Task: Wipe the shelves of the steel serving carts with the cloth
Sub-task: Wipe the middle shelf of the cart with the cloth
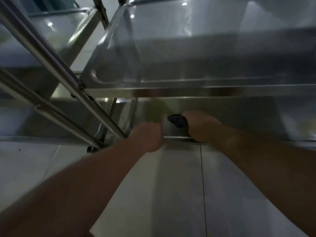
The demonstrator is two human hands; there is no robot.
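One dark cloth (177, 120), under right hand (200, 125)

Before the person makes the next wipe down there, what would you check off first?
1. Cloth in hand: ok, the right hand grips a dark cloth.
2. Cloth on the lower shelf: cannot tell, blurred.
3. Left hand steadying at the shelf's front rim: ok, though its grip is unclear.
4. Upper shelf not blocking reach: ok, both hands lie below it.
5. Neighbouring cart clear of the arms: ok, it stands left.
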